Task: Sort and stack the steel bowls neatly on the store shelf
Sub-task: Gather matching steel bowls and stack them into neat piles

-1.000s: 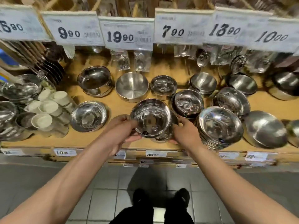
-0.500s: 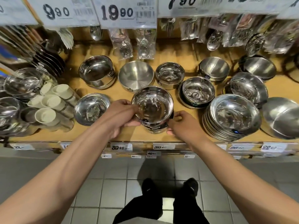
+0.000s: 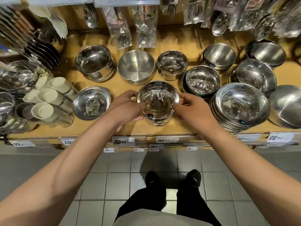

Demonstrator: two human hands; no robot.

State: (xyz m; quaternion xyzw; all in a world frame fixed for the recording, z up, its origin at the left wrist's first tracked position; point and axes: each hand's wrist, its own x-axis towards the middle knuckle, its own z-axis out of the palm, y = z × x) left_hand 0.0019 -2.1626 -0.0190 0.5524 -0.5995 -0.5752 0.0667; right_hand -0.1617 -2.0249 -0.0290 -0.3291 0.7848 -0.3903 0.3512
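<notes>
A shiny steel bowl (image 3: 158,97) sits nested on top of a short stack of like bowls (image 3: 157,122) near the front middle of the wooden shelf (image 3: 146,129). My left hand (image 3: 128,106) grips its left rim, thumb over the edge. At the right rim my right hand (image 3: 192,108) pinches the same bowl with its fingertips. Other steel bowls stand around it: a shallow one (image 3: 91,103) to the left, a matte one (image 3: 136,66) behind, and a tall stack of wide bowls (image 3: 241,105) to the right.
White cups (image 3: 47,97) lie in clear sleeves at the left. Packed cutlery (image 3: 143,25) hangs above the back of the shelf. More bowls (image 3: 202,80) fill the right side. Price tags (image 3: 123,141) line the shelf's front edge, above a tiled floor.
The camera has moved closer to the shelf and tilted down. Both hands still hold the top bowl, which now sits squarer on the stack beneath it.
</notes>
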